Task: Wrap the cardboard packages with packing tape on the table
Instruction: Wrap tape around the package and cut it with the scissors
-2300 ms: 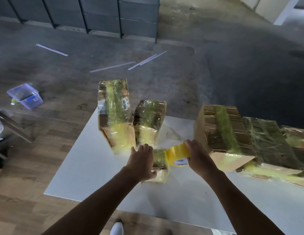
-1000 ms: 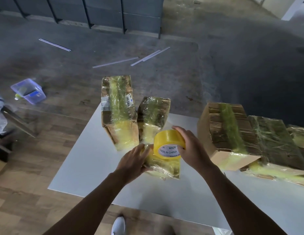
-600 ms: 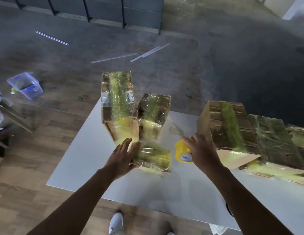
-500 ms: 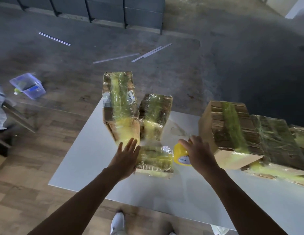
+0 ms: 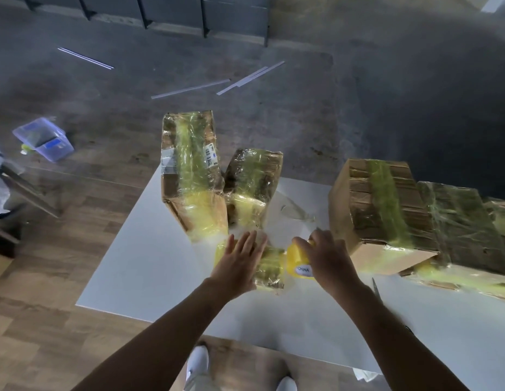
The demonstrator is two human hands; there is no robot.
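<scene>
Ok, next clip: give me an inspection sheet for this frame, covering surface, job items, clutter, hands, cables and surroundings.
Surface: white table on a wood floor.
Job's things: small package lying under the left hand; yellow tape roll right beside it; tall package, short package and large box standing behind, all taped.
Clutter: clear film scrap on the table; thin grey pointed object by the right forearm, cannot identify.
Hands: left hand flat on the small package, fingers straight; right hand grips the tape roll.
Cables: nothing seen.
Surroundings: plastic tub and pale strips on the floor; dark cabinets beyond.
</scene>
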